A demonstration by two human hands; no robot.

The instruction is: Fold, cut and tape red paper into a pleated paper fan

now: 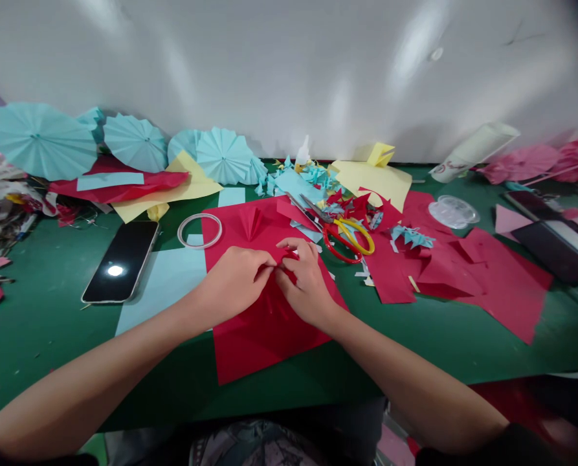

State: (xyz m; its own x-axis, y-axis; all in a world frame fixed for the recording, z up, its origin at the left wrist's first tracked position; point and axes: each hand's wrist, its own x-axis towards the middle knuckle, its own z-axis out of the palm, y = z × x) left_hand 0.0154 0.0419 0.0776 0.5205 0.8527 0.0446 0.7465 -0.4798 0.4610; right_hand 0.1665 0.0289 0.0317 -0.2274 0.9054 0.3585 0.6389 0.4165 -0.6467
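My left hand and my right hand meet fingertip to fingertip above a large red sheet of paper. Both are closed in a pinch on red paper, mostly covered by my fingers. Pleats in the red paper show just below the fingertips. A red pleated fan lies beyond my left hand on the same sheet. Scissors with one red and one yellow handle loop rest to the right, their blades pointing away.
A roll of tape and a phone lie left, beside light blue paper. Blue pleated rosettes lean along the wall. Paper scraps, cut red paper and a clear plastic lid occupy the right side.
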